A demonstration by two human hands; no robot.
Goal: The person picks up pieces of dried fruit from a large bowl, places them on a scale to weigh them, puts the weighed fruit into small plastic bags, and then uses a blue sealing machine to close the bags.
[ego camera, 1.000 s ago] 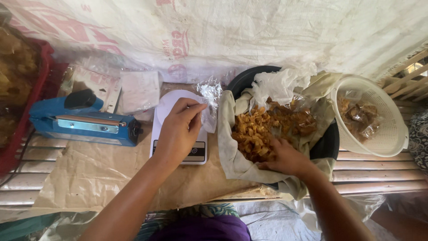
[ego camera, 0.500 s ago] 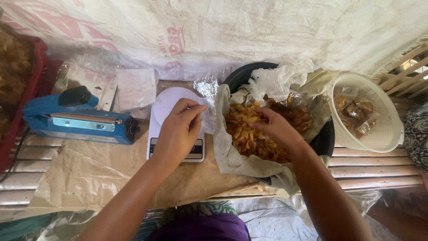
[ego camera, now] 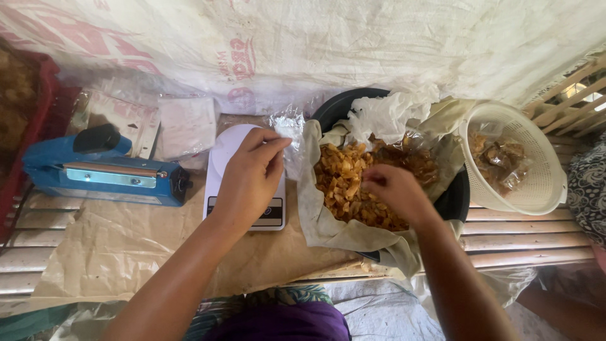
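My left hand (ego camera: 249,180) pinches the top of a small clear plastic bag (ego camera: 289,136) that stands on a white kitchen scale (ego camera: 228,150). My right hand (ego camera: 388,189) is over a heap of golden fried chips (ego camera: 344,183), fingers bunched around a few pieces. The chips lie on a pale cloth (ego camera: 328,230) that lines a black basin (ego camera: 456,199). Crumpled white paper (ego camera: 385,113) sits at the basin's back.
A blue bag sealer (ego camera: 101,170) lies left of the scale, with flat clear bags (ego camera: 186,123) behind it. A white strainer basket (ego camera: 536,177) with packed snacks stands at the right. A red crate (ego camera: 28,120) is at the far left. Brown paper (ego camera: 126,252) covers the slatted bench.
My right hand moved from the near edge of the chip heap to its middle and bunched over some chips. My left hand stayed on the bag at the scale.
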